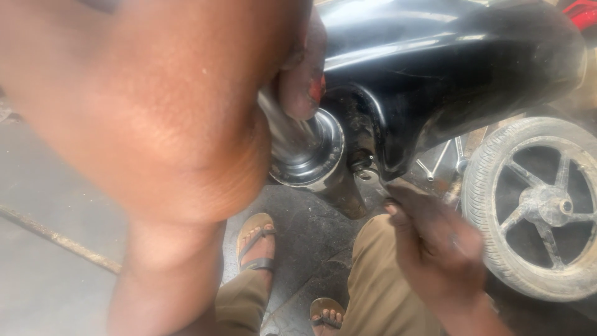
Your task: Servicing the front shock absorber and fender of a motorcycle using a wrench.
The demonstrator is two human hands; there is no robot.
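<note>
Left hand point(298, 68) fingers wrap the chrome fork tube point(292, 134).

Black fender point(448, 68) and wheel point(535, 205) crowding right; open floor point(50, 249) left.

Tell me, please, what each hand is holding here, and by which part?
The left hand grips the chrome fork tube just above its collar. The right hand reaches under the black fender; what it holds cannot be told.

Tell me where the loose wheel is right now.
In the head view, the loose wheel lies flat on the ground at the far right, just beyond the right hand and below the black fender.
</note>
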